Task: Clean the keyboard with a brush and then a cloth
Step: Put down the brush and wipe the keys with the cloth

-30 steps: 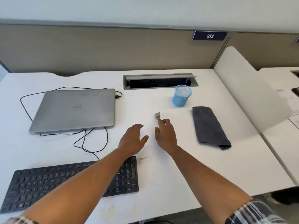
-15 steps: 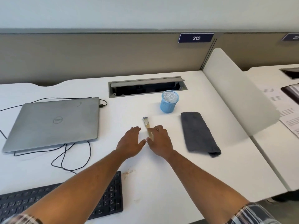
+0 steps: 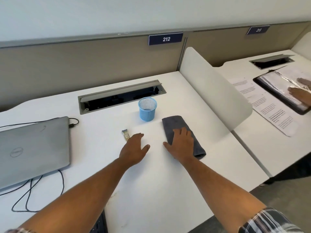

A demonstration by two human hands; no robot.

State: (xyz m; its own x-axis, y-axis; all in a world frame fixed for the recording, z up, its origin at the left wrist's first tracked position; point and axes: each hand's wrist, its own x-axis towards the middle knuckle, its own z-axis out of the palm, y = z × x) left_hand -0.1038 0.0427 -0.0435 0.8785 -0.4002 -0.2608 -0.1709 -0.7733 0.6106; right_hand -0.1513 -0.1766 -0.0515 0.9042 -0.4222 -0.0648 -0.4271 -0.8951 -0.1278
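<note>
A small brush [image 3: 125,134] lies on the white desk [image 3: 151,190]; only its bristle end shows, the handle is hidden under my left hand [image 3: 134,149]. That hand lies flat over it with straight fingers. My right hand [image 3: 182,145] rests spread on the near half of a folded dark grey cloth [image 3: 175,122]. Of the black keyboard [image 3: 99,224] only a corner shows at the bottom edge, below my left forearm.
A blue mesh cup [image 3: 147,109] stands behind the cloth. A closed grey laptop [image 3: 33,148] with black cables [image 3: 28,195] lies left. An open cable hatch [image 3: 121,95] is at the back. A white divider [image 3: 213,91] bounds the right; another person's hand [image 3: 299,95] rests on papers beyond.
My right hand left the brush and moved right onto the cloth. My left hand slid over the brush handle. The view swung right, so the keyboard dropped almost out of sight.
</note>
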